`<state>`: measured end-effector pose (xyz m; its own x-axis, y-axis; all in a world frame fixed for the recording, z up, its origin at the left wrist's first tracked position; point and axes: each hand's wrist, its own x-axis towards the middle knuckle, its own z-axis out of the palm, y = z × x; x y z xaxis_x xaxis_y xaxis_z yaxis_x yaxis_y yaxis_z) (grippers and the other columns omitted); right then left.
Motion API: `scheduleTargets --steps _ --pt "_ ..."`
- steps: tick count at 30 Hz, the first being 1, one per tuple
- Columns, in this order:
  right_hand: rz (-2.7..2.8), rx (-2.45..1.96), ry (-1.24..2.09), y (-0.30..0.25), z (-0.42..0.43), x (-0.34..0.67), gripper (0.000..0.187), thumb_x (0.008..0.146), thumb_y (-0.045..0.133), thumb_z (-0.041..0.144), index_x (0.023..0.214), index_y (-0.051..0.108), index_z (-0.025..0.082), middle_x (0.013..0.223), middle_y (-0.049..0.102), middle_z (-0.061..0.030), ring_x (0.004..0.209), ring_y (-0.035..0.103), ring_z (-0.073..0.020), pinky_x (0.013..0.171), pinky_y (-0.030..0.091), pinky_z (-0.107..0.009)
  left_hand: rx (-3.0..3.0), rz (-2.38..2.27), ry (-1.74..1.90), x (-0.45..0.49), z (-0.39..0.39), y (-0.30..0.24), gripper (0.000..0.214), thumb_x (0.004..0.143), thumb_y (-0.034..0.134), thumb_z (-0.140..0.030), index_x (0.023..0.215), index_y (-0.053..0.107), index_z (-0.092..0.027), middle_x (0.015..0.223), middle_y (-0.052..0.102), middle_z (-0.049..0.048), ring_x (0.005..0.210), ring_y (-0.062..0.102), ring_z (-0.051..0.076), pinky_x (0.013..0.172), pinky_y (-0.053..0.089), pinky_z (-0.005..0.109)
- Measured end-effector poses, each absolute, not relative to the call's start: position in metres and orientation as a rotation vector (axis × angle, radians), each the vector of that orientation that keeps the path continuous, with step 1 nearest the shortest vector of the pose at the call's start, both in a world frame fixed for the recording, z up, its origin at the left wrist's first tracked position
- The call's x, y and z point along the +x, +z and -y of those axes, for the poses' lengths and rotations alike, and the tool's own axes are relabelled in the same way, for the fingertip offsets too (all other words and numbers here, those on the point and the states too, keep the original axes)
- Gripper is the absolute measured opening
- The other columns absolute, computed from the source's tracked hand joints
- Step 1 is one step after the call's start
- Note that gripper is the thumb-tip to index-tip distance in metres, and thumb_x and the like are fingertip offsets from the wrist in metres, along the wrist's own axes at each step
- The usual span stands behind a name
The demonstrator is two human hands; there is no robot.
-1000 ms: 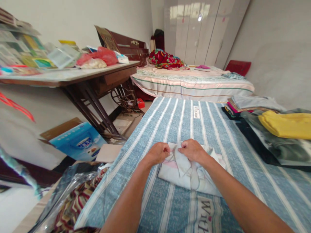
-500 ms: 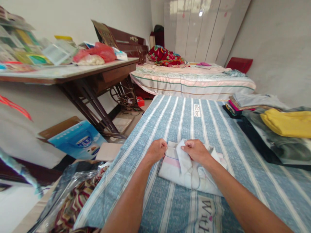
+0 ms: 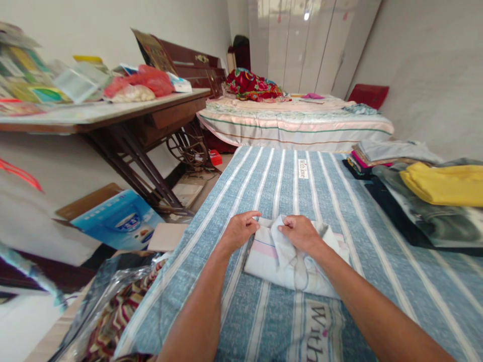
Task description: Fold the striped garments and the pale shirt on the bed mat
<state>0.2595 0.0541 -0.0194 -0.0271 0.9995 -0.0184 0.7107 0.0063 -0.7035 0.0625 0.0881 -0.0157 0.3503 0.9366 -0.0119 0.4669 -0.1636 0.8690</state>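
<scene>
A folded white garment (image 3: pixel 290 264) with a faint pink stripe lies on the blue striped bedsheet (image 3: pixel 287 186) in front of me. My left hand (image 3: pixel 239 232) rests at the garment's left edge, fingers curled and pinching the cloth near its far corner. My right hand (image 3: pixel 300 234) sits on top of the garment, pinching a raised fold of fabric between thumb and fingers. The two hands are a short gap apart, with the lifted flap between them.
Stacked clothes, with a yellow piece (image 3: pixel 445 183) on top, lie at the right of the bed. A second bed (image 3: pixel 294 120) stands beyond. A cluttered wooden table (image 3: pixel 113 113) is at left, a blue box (image 3: pixel 116 223) and plastic bags (image 3: pixel 109 306) below it.
My left hand has slid slightly left and loosened its fist, thumb now extended along the garment's edge. My right hand keeps its pinch on the fold. The view has shifted a little.
</scene>
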Motion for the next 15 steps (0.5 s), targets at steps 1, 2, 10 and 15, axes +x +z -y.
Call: scheduleTargets --steps 1,2,10,15 --pt "1.792 -1.759 0.756 -0.020 -0.054 0.260 0.024 0.072 0.054 0.027 0.051 0.044 0.020 0.052 0.044 0.0055 0.053 0.043 -0.0099 0.051 0.027 -0.022 1.753 -1.249 0.709 0.063 -0.087 -0.015 0.043 0.068 0.053 -0.023 0.109 0.059 -0.014 0.059 0.058 -0.0061 0.052 0.048 0.010 0.052 0.039 0.021" --pt "1.795 -1.765 0.755 -0.020 -0.055 0.260 0.024 0.072 0.055 0.027 0.051 0.044 0.020 0.052 0.045 0.0054 0.053 0.043 -0.0100 0.051 0.028 -0.022 1.719 -1.253 0.713 0.063 -0.086 -0.014 0.045 0.067 0.053 -0.022 0.111 0.058 -0.014 0.060 0.058 -0.0062 0.052 0.049 0.010 0.052 0.039 0.020" --pt "1.818 -1.841 0.700 -0.017 -0.056 0.257 0.023 0.072 0.056 0.027 0.052 0.047 0.019 0.054 0.048 0.0043 0.055 0.043 -0.0102 0.053 0.027 -0.023 1.540 -1.237 0.791 0.067 -0.086 -0.025 0.027 0.062 0.051 -0.012 0.087 0.059 -0.015 0.073 0.062 -0.0008 0.061 0.057 0.011 0.054 0.044 0.021" --pt "1.824 -1.882 0.671 -0.015 -0.056 0.255 0.023 0.074 0.055 0.028 0.054 0.050 0.019 0.056 0.048 0.0037 0.056 0.044 -0.0104 0.055 0.028 -0.022 1.686 -1.336 0.798 0.069 -0.089 -0.031 0.025 0.063 0.047 -0.008 0.083 0.061 -0.016 0.071 0.064 -0.0004 0.066 0.060 0.013 0.062 0.047 0.022"
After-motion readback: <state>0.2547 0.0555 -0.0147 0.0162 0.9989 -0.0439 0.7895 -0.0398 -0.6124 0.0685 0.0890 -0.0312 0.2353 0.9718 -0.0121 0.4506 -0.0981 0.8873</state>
